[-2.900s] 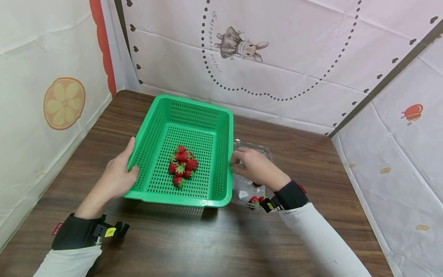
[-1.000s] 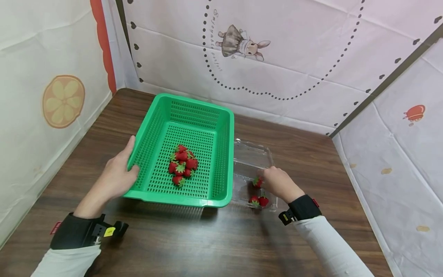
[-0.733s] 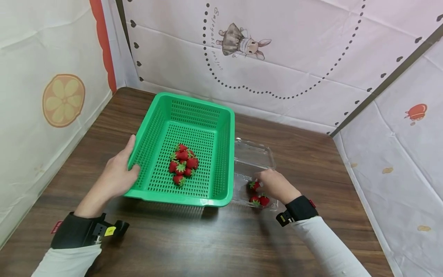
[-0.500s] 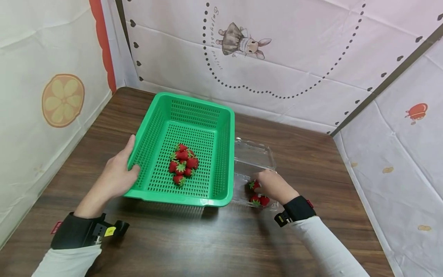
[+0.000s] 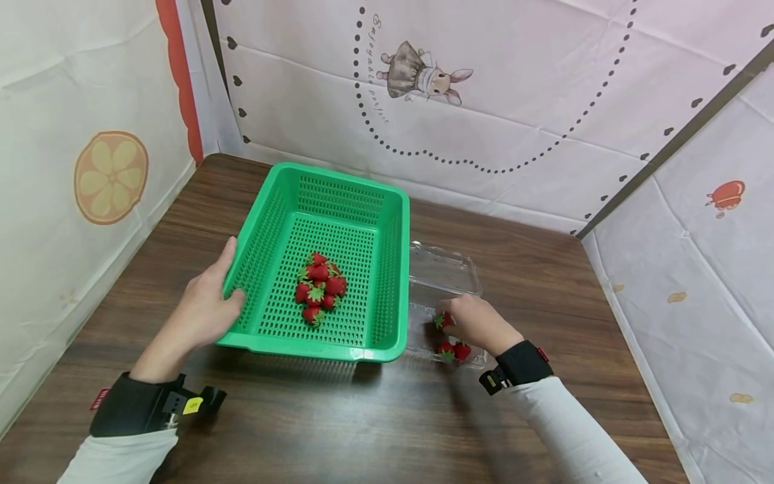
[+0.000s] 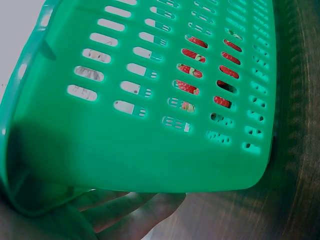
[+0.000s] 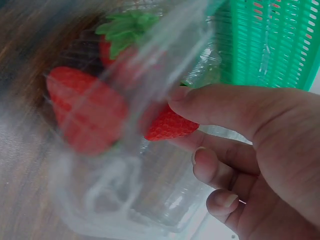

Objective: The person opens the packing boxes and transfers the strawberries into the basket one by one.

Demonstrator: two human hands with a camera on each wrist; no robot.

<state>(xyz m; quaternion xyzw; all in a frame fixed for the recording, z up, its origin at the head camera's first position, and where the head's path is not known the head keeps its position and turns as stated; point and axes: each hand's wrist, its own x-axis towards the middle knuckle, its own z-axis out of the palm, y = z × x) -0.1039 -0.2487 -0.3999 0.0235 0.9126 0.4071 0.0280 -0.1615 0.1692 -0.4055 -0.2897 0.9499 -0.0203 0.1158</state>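
My left hand [image 5: 208, 306] holds the left rim of a green perforated plastic basket [image 5: 338, 349], its thumb over the edge and the other fingers along the outer wall. A small heap of red strawberries [image 5: 317, 274] with green leaves lies on the basket floor. To the right, my right hand [image 5: 480, 323] reaches into a clear plastic box [image 5: 444, 269]. Its thumb and forefinger pinch one strawberry [image 7: 172, 124], as the right wrist view shows. Two more strawberries, one a plain red berry [image 7: 85, 110], the other leafy [image 7: 127, 37], lie near it, seen through the clear wall.
A dark wooden table [image 5: 338, 417] carries both containers, the basket's right side overlapping the clear box in the head view. White printed cloth [image 5: 514, 121] rises along the back, left and right sides of the table.
From the basket's right rim, my right hand has moved right into the clear box and now pinches a strawberry, shifted slightly left. My left hand stays at the basket.
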